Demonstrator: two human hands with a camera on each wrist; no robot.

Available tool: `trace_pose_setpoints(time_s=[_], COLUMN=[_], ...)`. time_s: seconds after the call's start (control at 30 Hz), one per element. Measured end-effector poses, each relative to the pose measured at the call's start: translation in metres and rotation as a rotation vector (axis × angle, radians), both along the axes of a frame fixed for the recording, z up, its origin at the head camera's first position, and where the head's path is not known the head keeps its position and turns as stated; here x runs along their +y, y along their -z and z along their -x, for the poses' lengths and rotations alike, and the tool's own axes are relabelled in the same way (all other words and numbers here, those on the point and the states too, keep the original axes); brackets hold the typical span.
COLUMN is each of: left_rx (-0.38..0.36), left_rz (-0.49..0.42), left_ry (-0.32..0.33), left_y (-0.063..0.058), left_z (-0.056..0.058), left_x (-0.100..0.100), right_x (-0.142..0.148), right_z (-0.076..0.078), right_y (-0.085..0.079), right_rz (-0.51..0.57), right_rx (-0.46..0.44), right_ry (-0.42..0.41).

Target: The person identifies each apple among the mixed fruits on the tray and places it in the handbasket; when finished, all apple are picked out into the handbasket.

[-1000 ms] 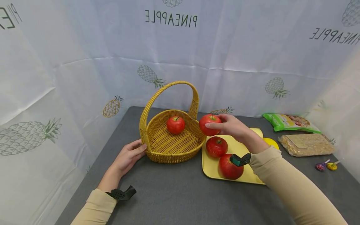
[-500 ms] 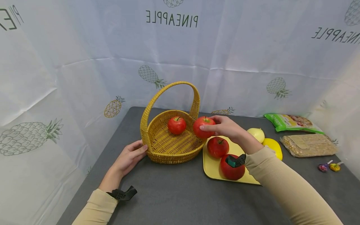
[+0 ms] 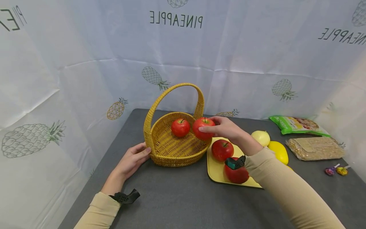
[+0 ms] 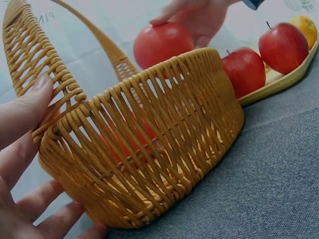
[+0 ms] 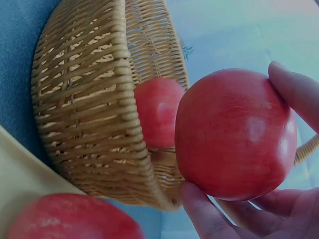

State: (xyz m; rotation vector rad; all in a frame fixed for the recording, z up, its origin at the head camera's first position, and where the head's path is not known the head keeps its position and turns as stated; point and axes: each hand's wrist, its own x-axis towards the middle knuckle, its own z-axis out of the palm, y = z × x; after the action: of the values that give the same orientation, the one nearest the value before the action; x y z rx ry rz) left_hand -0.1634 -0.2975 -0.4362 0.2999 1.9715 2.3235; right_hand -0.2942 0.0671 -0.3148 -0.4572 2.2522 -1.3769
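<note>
In the head view a yellow woven basket (image 3: pixel 178 161) with a tall arched handle stands on the dark table, one red apple (image 3: pixel 180 128) inside. My left hand (image 3: pixel 131 159) rests against its left end. Its thumb (image 4: pixel 40 92) lies on the handle's base, and the other fingers spread along the outer wall. My right hand (image 3: pixel 226 128) grips a second red apple (image 3: pixel 203 128), thumb on one side and fingers on the other. This apple overlaps the basket's right rim in the head view; in the right wrist view it hides part of the apple inside.
Right of the basket, a yellow tray (image 3: pixel 213 171) holds red apples (image 3: pixel 222 150). Behind my right forearm are a pale round fruit (image 3: pixel 260 138) and a yellow fruit (image 3: pixel 278 152). Farther right lie a green packet (image 3: pixel 298 125), a bag of grains (image 3: pixel 314 148) and two lollipops (image 3: pixel 330 171).
My right hand has carried the gripped apple left, from above the tray to the basket's right rim. The left hand has stayed at the basket's left end.
</note>
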Motion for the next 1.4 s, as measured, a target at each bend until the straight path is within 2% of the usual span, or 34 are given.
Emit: trace_pose_setpoints(time_s=[0.27,0.47,1.1,1.4], left_rx=[-0.027,-0.015,-0.018,-0.006], left_rz=[0.019,0.021,0.016,0.008], left_ry=[-0.013,-0.001,-0.013,-0.005], left_y=[-0.003,-0.004,0.001,0.002], left_z=[0.003,0.004,0.004,0.004], left_x=[0.002,0.003,0.002,0.000], right_x=[-0.009,-0.016,-0.045,-0.055], right_z=[-0.001,-0.003,-0.003,-0.001], right_y=[0.000,0.000,0.001,0.004], right_rz=[0.012,0.007,-0.073,-0.074], right_rx=[-0.012,-0.019,-0.019,-0.026], right_ry=[-0.025,-0.022,-0.063,-0.149])
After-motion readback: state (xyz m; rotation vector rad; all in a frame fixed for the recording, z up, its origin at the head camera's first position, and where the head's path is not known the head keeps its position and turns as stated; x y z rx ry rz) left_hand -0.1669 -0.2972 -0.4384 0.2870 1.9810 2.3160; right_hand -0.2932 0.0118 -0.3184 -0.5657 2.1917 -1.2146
